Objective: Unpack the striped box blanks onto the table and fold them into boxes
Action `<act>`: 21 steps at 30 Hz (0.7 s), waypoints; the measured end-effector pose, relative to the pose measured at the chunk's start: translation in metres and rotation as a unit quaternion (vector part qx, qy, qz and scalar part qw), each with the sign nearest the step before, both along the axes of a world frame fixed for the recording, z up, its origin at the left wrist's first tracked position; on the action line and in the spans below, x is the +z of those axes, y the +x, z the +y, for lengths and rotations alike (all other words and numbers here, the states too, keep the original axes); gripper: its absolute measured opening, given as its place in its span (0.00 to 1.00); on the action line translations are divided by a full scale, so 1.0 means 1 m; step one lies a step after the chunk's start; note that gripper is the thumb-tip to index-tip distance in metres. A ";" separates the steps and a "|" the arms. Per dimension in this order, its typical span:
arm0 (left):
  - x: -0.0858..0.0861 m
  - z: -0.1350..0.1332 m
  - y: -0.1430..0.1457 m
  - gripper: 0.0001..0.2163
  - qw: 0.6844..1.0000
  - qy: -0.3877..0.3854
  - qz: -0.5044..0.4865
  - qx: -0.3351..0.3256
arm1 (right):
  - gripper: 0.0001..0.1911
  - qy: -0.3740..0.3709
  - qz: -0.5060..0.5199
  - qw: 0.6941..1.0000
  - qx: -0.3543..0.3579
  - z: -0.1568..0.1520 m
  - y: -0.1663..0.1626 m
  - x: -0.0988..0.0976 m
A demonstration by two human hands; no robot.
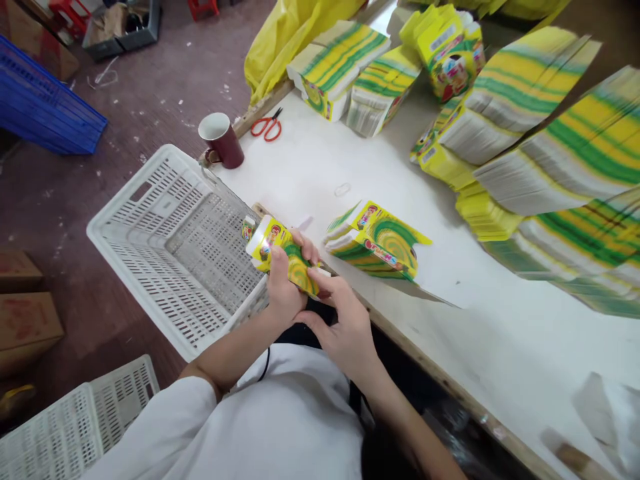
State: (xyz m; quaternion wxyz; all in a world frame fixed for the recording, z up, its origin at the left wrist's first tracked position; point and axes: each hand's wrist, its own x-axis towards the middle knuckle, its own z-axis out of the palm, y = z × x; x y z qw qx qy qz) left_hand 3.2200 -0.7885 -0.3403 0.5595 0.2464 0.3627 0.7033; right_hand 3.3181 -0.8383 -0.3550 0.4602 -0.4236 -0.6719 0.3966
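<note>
At the table point(350, 167) edge, above a white slotted plastic crate point(165, 247), both hands grip a glossy yellow-green carton point(285, 257): left hand point(283, 287) wrapped round its underside, right hand point(345, 327) pinching its near end. Flat printed blanks point(377, 241) lie just beside; the carton's far flaps are hard to make out

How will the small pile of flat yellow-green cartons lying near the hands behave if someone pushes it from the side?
The small pile of flat cartons already lies fanned and uneven, so a push would probably slide its glossy-looking sheets apart. Each looks thin, so likely light and bendable. The white table looks smooth, so the pile may glide easily.
</note>
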 end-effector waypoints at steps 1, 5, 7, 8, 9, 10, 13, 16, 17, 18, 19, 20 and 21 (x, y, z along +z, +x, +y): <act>-0.006 -0.001 -0.003 0.27 1.000 0.001 0.007 -0.013 | 0.22 -0.001 -0.007 1.000 -0.011 0.003 0.001 -0.001; -0.031 -0.013 -0.016 0.32 0.994 0.024 0.043 -0.092 | 0.17 -0.019 0.013 0.998 -0.054 0.012 0.013 0.001; -0.038 -0.018 -0.024 0.23 0.993 0.006 0.087 -0.076 | 0.15 -0.009 0.028 0.998 -0.052 0.015 0.019 0.003; -0.040 -0.020 -0.029 0.17 0.992 -0.008 0.109 -0.059 | 0.14 -0.001 0.030 0.998 -0.050 0.016 0.022 0.004; -0.039 -0.020 -0.035 0.12 0.991 -0.017 0.128 -0.044 | 0.13 0.009 0.028 0.998 -0.050 0.016 0.024 0.006; -0.037 -0.019 -0.042 0.10 0.988 -0.022 0.145 -0.046 | 0.13 0.017 0.020 0.998 -0.053 0.016 0.026 0.008; -0.017 -0.012 -0.069 0.14 0.970 -0.012 0.195 -0.146 | 0.15 0.063 -0.039 0.995 -0.064 0.014 0.035 0.015; 0.015 -0.006 -0.094 0.31 0.926 0.035 0.296 -0.234 | 0.20 0.170 -0.154 0.970 -0.080 0.012 0.044 0.022; 0.024 -0.006 -0.099 0.37 0.901 0.055 0.349 -0.250 | 0.21 0.207 -0.187 0.957 -0.078 0.011 0.046 0.024; 0.032 -0.006 -0.100 0.42 0.868 0.072 0.411 -0.271 | 0.22 0.237 -0.213 0.946 -0.068 0.011 0.047 0.025; 0.037 -0.008 -0.098 0.45 0.826 0.081 0.472 -0.296 | 0.22 0.257 -0.229 0.937 -0.057 0.010 0.046 0.026; 0.039 -0.011 -0.094 0.45 0.786 0.085 0.526 -0.314 | 0.23 0.270 -0.234 0.933 -0.053 0.009 0.045 0.026; 0.038 -0.014 -0.087 0.43 0.752 0.083 0.571 -0.320 | 0.23 0.274 -0.229 0.932 -0.062 0.009 0.043 0.025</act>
